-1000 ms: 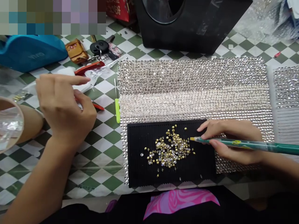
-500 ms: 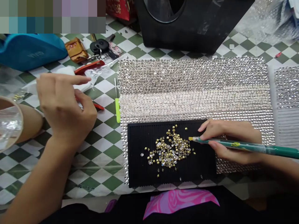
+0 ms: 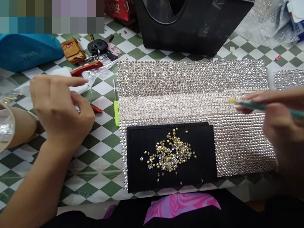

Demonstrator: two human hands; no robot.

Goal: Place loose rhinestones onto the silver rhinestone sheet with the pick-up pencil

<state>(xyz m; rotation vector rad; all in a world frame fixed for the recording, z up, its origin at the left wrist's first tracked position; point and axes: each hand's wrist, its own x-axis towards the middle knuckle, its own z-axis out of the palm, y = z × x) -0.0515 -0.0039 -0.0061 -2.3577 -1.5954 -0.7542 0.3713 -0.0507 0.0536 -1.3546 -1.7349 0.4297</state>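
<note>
My right hand [image 3: 277, 114], somewhat blurred, pinches a green pen-shaped picker [image 3: 258, 105] with a yellow tip. That tip is over the right part of a wide sheet of rhinestone rows [image 3: 190, 106]; whether it touches, or carries a stone, I cannot make out. Lying on the sheet's lower left is a black ridged tray [image 3: 206, 152] with a heap of loose gold-backed rhinestones [image 3: 174, 155]. My left hand [image 3: 60, 107] hovers left of the sheet, index finger stretched out and thumb apart, with nothing visible in it. Behind it show red-handled pliers [image 3: 86, 68].
A lime-handled needle tool [image 3: 116, 112] lies at the sheet's left edge. Beyond are keys [image 3: 98, 47], a brown case [image 3: 73, 50], a blue holder [image 3: 28, 52] and a large black box [image 3: 182, 38]. A paper cup [image 3: 22, 128] stands far left; another rhinestone strip [image 3: 288, 79] is right.
My right hand with the picker has moved from the tray up and right, over the sheet. My left hand keeps its pose; the whole view has shifted slightly.
</note>
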